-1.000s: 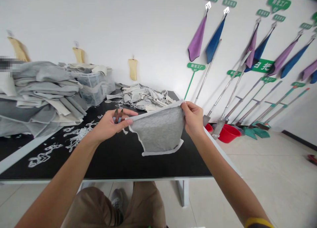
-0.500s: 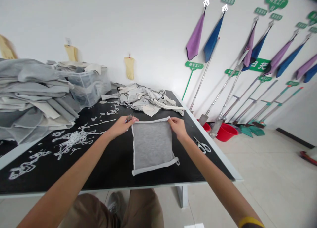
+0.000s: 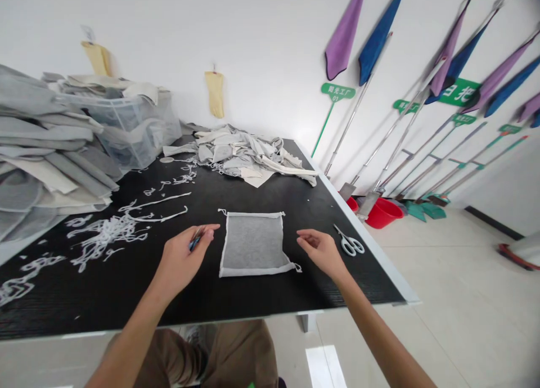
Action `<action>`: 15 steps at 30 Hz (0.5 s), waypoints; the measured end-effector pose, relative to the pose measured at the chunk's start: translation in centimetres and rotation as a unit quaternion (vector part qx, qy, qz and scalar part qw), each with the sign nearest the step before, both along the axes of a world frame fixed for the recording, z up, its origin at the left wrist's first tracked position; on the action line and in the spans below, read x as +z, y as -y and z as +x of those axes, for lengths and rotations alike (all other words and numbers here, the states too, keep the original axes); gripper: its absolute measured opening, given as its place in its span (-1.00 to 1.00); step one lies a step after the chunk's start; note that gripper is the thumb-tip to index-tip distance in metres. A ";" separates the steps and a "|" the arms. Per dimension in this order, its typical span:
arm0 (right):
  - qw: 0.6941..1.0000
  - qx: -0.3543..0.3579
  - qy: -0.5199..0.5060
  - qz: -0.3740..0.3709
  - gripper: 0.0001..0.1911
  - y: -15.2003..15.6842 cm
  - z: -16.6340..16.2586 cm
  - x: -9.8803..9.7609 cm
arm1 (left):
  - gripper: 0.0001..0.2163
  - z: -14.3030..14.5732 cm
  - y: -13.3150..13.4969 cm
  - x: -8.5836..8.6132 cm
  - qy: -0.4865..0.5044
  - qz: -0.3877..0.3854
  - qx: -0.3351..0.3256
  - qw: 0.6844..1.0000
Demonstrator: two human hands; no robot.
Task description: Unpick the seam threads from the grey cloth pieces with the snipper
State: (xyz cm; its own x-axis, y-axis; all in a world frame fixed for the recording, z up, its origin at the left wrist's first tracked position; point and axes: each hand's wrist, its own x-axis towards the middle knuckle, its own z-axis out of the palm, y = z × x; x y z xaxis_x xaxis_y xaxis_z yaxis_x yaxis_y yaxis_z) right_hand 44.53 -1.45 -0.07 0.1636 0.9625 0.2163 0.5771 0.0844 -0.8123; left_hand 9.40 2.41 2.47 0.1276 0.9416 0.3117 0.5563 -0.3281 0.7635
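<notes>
A grey rectangular cloth piece (image 3: pixel 252 243) with white edges lies flat on the black table, with small white loops at its corners. To its left, my left hand (image 3: pixel 185 256) is apart from the cloth, fingers closed around a small dark and blue tool (image 3: pixel 194 243) whose kind is mostly hidden. My right hand (image 3: pixel 323 253) hovers off the cloth's right edge, fingers loosely bent and apart, with nothing in them. Beyond it lie grey-handled scissors (image 3: pixel 350 244), touched by neither hand.
White thread scraps (image 3: pixel 112 233) litter the table's left. A heap of grey and cream cloth pieces (image 3: pixel 236 152) sits at the back. Stacked grey cloth (image 3: pixel 50 146) and a clear plastic bin (image 3: pixel 135 129) stand far left. Past the table's right edge are red buckets (image 3: pixel 383 212) and long-handled tools.
Both hands have let go of the cloth's top corners and moved apart and toward me. The cloth now rests flat on the table. The view has shifted slightly.
</notes>
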 end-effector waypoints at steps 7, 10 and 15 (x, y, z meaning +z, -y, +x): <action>0.994 0.033 0.099 -0.009 -0.61 5.3 -0.8 -3.2 | -0.68 5.2 5.0 -2.2 0.055 -0.084 -0.108 0.989; 0.992 -0.002 0.125 0.030 -0.76 5.2 -1.9 -4.1 | -0.65 7.4 7.3 -2.6 0.134 -0.178 -0.167 0.960; 0.993 -0.010 0.107 0.055 -0.85 5.0 -2.7 -4.4 | -0.56 9.7 11.9 -4.3 0.338 -0.469 -0.225 0.784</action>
